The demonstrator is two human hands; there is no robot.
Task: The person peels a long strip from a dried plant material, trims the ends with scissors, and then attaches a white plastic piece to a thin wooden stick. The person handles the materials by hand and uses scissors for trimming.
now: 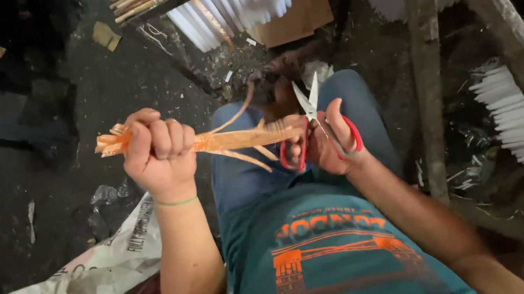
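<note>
The left hand (160,153) is gripping a bundle of orange strips (232,139) while the right hand (332,142) is holding red-handled scissors (311,124), blades open, strip ends untrimmed.

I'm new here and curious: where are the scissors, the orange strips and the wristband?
scissors (308,100): head view, on the blades.
orange strips (232,138): head view, mid-bundle.
wristband (178,202): head view, on the green band.

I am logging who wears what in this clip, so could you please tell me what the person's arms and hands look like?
Both arms are bare to above the elbow; no sleeves, gloves or watch show. The left hand has a thin pale green band around the wrist. The right hand shows no band or ring. The teal shirt below carries an orange print.
</note>
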